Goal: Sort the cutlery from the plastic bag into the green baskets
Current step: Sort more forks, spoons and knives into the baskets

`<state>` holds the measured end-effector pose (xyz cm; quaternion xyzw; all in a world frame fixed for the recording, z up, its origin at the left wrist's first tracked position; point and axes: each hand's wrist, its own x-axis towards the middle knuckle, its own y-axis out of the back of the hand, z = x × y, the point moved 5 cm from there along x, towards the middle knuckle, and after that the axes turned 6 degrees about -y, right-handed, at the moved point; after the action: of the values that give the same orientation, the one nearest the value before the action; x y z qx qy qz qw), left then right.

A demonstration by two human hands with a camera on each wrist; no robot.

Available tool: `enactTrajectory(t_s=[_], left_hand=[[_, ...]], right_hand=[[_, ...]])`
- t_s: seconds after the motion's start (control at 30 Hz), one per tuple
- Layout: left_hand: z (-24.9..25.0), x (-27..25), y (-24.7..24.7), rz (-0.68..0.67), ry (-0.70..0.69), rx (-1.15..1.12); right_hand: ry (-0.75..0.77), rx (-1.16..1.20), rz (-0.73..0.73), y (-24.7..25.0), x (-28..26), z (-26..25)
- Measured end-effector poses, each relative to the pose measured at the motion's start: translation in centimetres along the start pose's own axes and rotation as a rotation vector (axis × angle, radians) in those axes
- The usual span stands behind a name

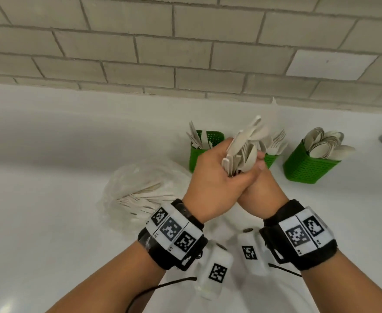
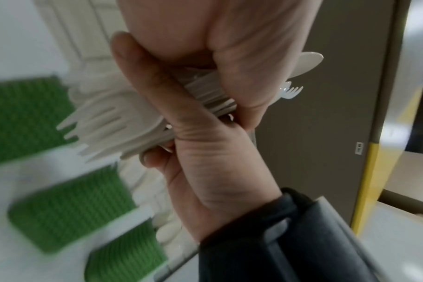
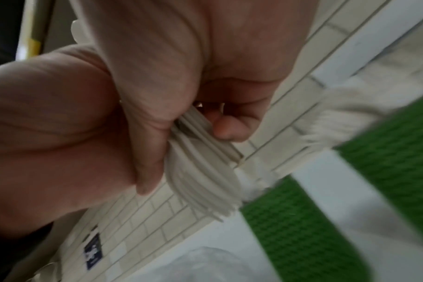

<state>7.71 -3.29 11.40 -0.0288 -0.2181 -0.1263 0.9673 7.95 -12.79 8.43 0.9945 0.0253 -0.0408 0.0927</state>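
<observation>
Both hands clasp one bundle of beige cutlery (image 1: 244, 147) above the white counter, in front of the middle basket. My left hand (image 1: 210, 175) grips it from the left, and my right hand (image 1: 262, 188) wraps it from below and the right. Mixed spoons, forks and handles stick up out of the fists. The left wrist view shows fork tines (image 2: 102, 124) fanning out of the grip. In the right wrist view the stacked handles (image 3: 200, 167) are pressed between both palms. The clear plastic bag (image 1: 140, 190), with more cutlery inside, lies to the left of the hands.
Three green baskets stand behind the hands: the left basket (image 1: 196, 159) holds knives, the middle basket (image 1: 271, 159) forks, the right basket (image 1: 309, 166) spoons. A tiled wall (image 1: 185, 53) rises behind the counter (image 1: 50, 143).
</observation>
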Motion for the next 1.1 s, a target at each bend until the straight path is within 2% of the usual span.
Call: enactTrajectory(t_s=[0.03,0.1,0.17,0.23,0.33,0.43,0.53,0.6,0.73,0.8,0.9,1.03,1.1], left_hand=[[-1.0,-0.2,-1.7,-0.008,0.038,-0.035],[-3.7,-0.9,-4.6,-0.027,0.124,-0.052],[-7.0,-2.0,-7.0,-0.076,0.223,-0.011],[-9.6,-3.1,-8.6,-0.123,0.297,0.063],[-11.1,-4.0,-9.6,-0.114,0.367,0.027],[-11.2,-4.1,-10.0,-0.098,0.342,-0.013],[-11.4,-4.3,-9.8,-0.033,0.411,-0.035],[-10.7,-3.7,-9.5,0.005,0.432,-0.075],[-8.4,-2.1,-8.8,0.043,0.458,-0.222],[-7.4,-1.4,-8.7,0.052,0.483,-0.342],[-6.2,-0.7,-8.6,0.052,0.475,-0.471],[-5.4,0.1,-8.5,0.072,0.478,-0.538],[-5.4,0.2,-8.3,0.073,0.478,-0.563]], right_hand=[[-0.022,-0.045,0.056,1.0,-0.1,0.9],[-0.028,-0.165,0.054,3.3,-0.8,3.3],[-0.041,-0.382,0.098,5.5,-1.4,6.3],[-0.134,-0.491,0.070,6.7,-2.2,8.3],[-0.107,-0.661,0.023,7.4,-3.0,8.6],[-0.069,-0.459,0.098,8.7,-3.8,8.3],[-0.118,-0.494,0.004,9.1,-4.2,9.8],[-0.133,-0.427,-0.031,9.5,-4.1,10.1],[-0.155,0.026,-0.022,11.2,-4.3,8.5],[-0.143,0.128,0.008,12.3,-4.5,7.2],[-0.104,0.055,0.053,13.7,-4.3,5.9],[-0.137,-0.046,-0.109,13.1,-4.7,6.3],[-0.117,0.023,-0.105,12.6,-5.0,6.4]])
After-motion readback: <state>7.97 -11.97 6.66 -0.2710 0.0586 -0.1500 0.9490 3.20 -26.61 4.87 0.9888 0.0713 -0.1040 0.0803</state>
